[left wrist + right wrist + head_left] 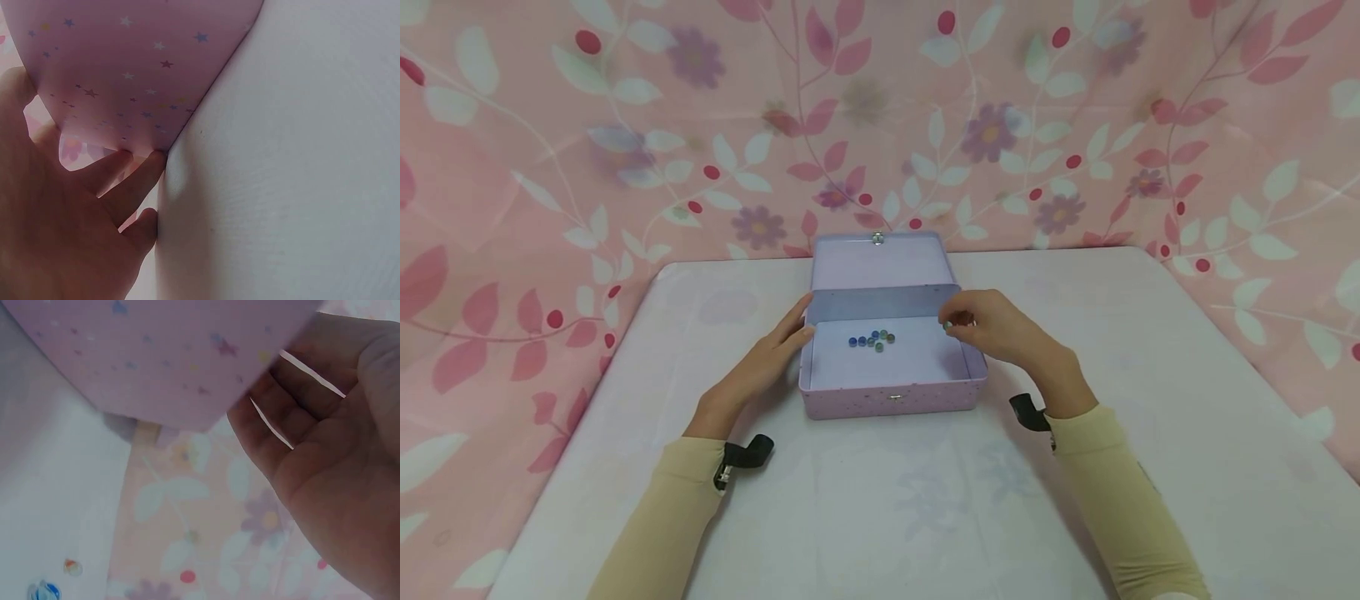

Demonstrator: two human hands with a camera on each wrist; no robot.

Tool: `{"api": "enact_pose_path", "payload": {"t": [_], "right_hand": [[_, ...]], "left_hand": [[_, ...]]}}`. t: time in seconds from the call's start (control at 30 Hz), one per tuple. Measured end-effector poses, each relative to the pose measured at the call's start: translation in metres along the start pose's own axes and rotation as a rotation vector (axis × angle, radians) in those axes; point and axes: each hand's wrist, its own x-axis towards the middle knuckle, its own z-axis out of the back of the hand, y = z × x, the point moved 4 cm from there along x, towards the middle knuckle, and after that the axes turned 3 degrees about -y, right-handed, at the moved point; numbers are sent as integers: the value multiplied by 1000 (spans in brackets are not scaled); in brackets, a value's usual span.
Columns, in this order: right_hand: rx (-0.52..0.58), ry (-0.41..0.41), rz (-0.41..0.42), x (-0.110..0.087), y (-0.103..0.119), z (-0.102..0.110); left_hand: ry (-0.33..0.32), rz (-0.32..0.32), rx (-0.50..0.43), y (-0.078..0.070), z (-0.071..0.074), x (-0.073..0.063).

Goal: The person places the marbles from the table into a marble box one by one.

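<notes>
A shallow lilac tin box [850, 402] with small stars on its outer wall stands with its hinged lid [880, 264] raised at the back. Several glass marbles [870, 342], blue and greenish, lie clustered on its floor. My left hand [767, 362] rests against the box's left side, fingers extended; in the left wrist view fingertips [159, 159] touch the starry wall. Over the right rim, my right hand [996, 327] pinches a small greenish marble [948, 326] between thumb and forefinger. That marble is hidden by the box wall in the right wrist view.
A white cloth covers the table [880, 500] around the box. Pink floral fabric [880, 108] hangs behind. In the right wrist view, a blue marble [44, 590] and an orange-and-clear marble [73, 567] show on a white surface.
</notes>
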Motion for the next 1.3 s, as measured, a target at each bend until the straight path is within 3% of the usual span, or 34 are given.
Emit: {"api": "enact_pose_path", "payload": {"t": [0.27, 0.57, 0.87, 1.1, 1.3], "right_hand": [[-106, 65, 70, 6, 7, -26], [-266, 122, 92, 6, 15, -45], [-345, 162, -9, 9, 17, -54], [-445, 164, 4, 13, 15, -60], [-443, 167, -5, 14, 15, -61]], "left_hand": [[-2, -10, 1, -1, -1, 1], [3, -12, 6, -3, -2, 0], [-3, -4, 13, -4, -1, -2], [-2, 11, 11, -2, 0, -1], [-9, 8, 5, -3, 0, -1]]}}
